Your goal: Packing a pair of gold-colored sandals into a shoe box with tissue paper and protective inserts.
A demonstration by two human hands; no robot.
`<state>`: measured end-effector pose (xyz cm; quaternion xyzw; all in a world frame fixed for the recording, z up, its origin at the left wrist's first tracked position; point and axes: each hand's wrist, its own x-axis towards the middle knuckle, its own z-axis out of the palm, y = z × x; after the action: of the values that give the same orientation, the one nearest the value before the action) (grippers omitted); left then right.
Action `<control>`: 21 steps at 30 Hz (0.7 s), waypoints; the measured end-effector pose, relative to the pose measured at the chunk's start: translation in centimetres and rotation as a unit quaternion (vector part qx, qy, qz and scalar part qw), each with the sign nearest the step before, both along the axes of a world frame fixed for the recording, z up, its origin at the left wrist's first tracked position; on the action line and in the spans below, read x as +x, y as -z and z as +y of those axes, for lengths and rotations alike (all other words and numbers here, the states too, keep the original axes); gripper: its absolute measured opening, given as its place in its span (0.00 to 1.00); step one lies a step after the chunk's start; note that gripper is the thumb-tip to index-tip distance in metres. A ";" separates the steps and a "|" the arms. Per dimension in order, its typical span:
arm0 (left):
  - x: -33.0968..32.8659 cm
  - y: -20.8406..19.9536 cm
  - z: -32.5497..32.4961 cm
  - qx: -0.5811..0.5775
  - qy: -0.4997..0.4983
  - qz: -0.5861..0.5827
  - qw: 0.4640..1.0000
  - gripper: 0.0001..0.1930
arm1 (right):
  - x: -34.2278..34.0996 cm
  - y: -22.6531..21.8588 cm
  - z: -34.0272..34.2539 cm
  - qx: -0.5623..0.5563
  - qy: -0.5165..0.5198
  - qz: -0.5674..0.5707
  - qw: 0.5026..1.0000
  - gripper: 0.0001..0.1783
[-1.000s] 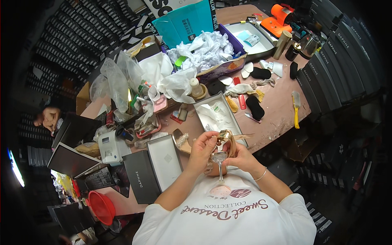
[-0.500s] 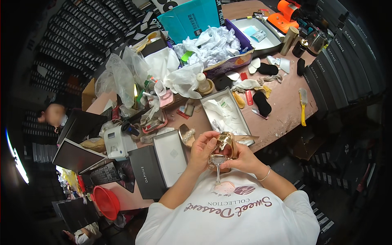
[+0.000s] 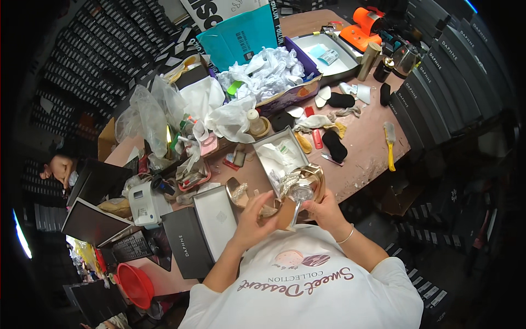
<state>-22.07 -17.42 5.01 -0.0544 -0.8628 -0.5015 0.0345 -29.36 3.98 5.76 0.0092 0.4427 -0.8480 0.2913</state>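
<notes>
the right hand (image 3: 327, 211) has its fingers closed on a gold shoe (image 3: 300, 193), held up at the table's near edge; the left hand (image 3: 253, 220) has thumb and fingers apart just beside it, contact unclear. so far one shoe is in hand, while what looks like a second shoe (image 3: 239, 192) lies to the left, unboxed, beside an open box (image 3: 215, 219).

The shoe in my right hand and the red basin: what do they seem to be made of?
Shoe: glossy gold parts, perhaps metallic-finish leather or imitation, given their shine; its see-through heel may be clear plastic. Red basin: probably smooth plastic, from its even colour.
</notes>
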 end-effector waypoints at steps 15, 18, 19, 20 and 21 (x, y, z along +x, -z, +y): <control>3.5 1.7 0.3 0.034 0.044 -0.149 0.987 0.40 | 4.3 2.3 -0.7 0.079 -0.123 0.023 0.989 0.12; 3.9 2.1 0.4 0.038 0.027 -0.130 0.990 0.41 | 4.1 2.5 -1.0 0.085 -0.140 0.032 0.986 0.12; 4.1 2.4 0.4 0.035 0.028 -0.123 0.991 0.41 | 4.1 2.6 -1.0 0.085 -0.146 0.037 0.985 0.12; 4.0 2.4 0.3 0.031 0.027 -0.115 0.993 0.41 | 4.0 2.5 -1.1 0.084 -0.149 0.037 0.985 0.12; 3.9 2.3 0.2 0.033 0.029 -0.122 0.992 0.41 | 4.0 2.4 -1.1 0.083 -0.151 0.037 0.984 0.12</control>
<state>-18.13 -17.18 2.73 -0.0166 -0.8414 -0.5336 -0.0838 -25.40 2.87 3.40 -0.0653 0.5182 -0.7543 0.3978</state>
